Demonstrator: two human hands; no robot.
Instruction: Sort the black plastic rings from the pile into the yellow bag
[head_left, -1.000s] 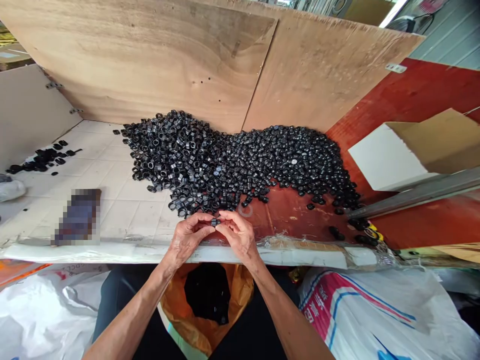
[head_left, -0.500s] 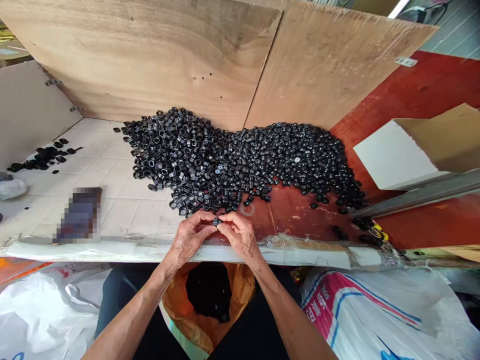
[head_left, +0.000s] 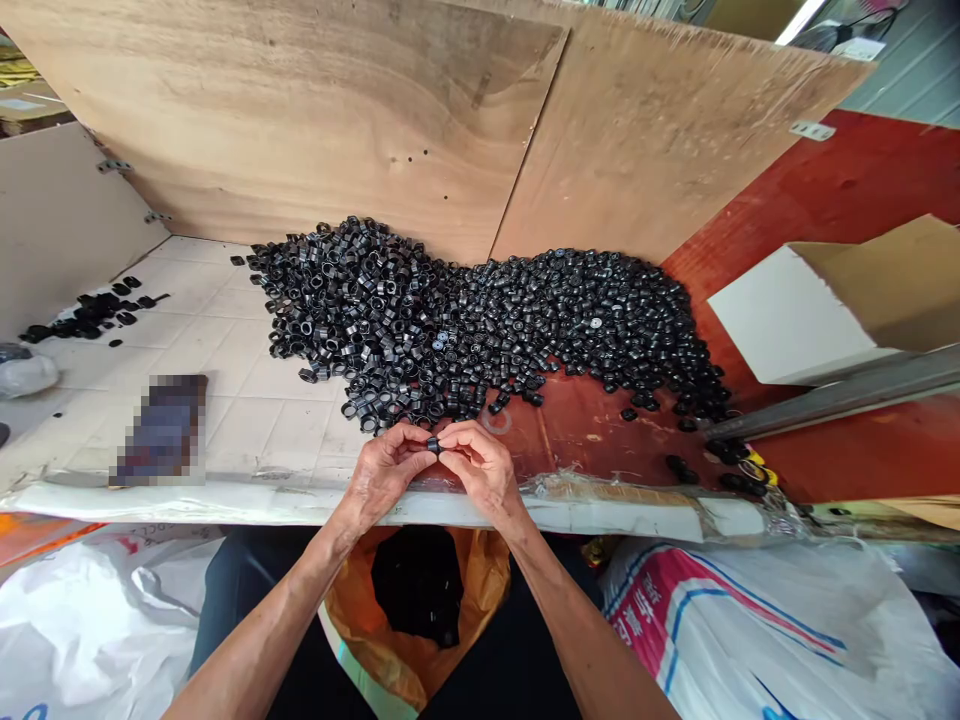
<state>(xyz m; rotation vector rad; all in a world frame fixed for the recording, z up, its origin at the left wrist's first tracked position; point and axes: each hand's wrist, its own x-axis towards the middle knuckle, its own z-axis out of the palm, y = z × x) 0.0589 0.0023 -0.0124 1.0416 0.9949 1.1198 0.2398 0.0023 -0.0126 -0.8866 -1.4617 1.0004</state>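
Observation:
Between the fingertips of both hands is a small black plastic part (head_left: 433,445), held just above the table's front edge. My left hand (head_left: 384,472) pinches it from the left, thumb and forefinger closed. From the right, my right hand (head_left: 480,468) pinches its other side. Just beyond the fingers lies a pile of black plastic rings (head_left: 352,300). It runs into a pile of smaller black caps (head_left: 600,310) on the right. Whether the held part is one piece or two fitted together I cannot tell.
Below the table edge, an orange-lined bag (head_left: 487,570) between the knees holds black parts. A blurred flat object (head_left: 159,430) lies left. An open cardboard box (head_left: 802,310) and metal bar (head_left: 840,395) stand right. A plywood board (head_left: 300,120) closes the back. White sacks (head_left: 750,620) flank the legs.
Both hands stay at nearly the same place with the black part between them. The right hand's fingers have shifted slightly; the view has moved a little.

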